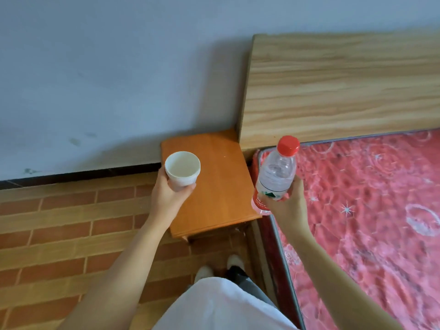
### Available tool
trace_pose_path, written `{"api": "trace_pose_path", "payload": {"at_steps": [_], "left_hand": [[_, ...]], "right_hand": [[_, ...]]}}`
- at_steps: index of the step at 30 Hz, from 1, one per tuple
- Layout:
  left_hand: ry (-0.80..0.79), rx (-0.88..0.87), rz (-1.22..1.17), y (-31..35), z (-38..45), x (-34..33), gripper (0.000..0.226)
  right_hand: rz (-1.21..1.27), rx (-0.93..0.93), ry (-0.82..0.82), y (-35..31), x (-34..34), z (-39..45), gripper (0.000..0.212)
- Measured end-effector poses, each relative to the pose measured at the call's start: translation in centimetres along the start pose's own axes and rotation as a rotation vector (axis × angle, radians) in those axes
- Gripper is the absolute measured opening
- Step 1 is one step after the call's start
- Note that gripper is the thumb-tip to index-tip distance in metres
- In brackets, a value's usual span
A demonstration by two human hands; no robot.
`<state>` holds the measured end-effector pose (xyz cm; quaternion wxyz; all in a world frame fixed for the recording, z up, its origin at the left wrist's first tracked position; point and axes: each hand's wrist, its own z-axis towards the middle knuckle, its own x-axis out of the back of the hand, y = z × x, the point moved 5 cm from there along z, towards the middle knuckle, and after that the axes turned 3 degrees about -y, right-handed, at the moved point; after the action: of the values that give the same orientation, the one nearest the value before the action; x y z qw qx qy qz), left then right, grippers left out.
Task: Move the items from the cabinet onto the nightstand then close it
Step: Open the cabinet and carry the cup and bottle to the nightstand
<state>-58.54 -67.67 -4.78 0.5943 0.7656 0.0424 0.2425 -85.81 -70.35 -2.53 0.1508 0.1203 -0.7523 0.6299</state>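
- The left hand [166, 196] grips a white cup [182, 170] above the nightstand [221, 186]; it should go down level, away from the edge.
- The right hand [289, 201] wraps a water bottle [276, 175], over the nightstand's bed-side edge; it should come inward, then stand upright.

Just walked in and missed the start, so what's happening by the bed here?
A person stands at the wooden nightstand beside the bed. The left hand holds a white paper cup above its left side, and the right hand grips a clear water bottle with a red cap near its right edge. Neither item is set down yet, and the nightstand's top has nothing on it.
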Motion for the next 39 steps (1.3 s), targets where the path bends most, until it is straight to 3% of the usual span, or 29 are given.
{"api": "trace_pose_path", "payload": {"at_steps": [13, 21, 39], "left_hand": [[0.111, 0.130, -0.035, -2.7, 4.6, -3.0, 0.073], [0.052, 0.163, 0.006, -6.3, 11.5, -7.3, 0.061], [0.013, 0.149, 0.008, -21.9, 27.5, -14.3, 0.076]], "right_hand": [[-0.065, 0.045, -0.242, 0.9, -2.6, 10.5, 0.067], [-0.081, 0.016, -0.258, 4.6, -8.1, 17.0, 0.067], [-0.057, 0.049, -0.196, 15.9, -21.6, 30.1, 0.073]]}}
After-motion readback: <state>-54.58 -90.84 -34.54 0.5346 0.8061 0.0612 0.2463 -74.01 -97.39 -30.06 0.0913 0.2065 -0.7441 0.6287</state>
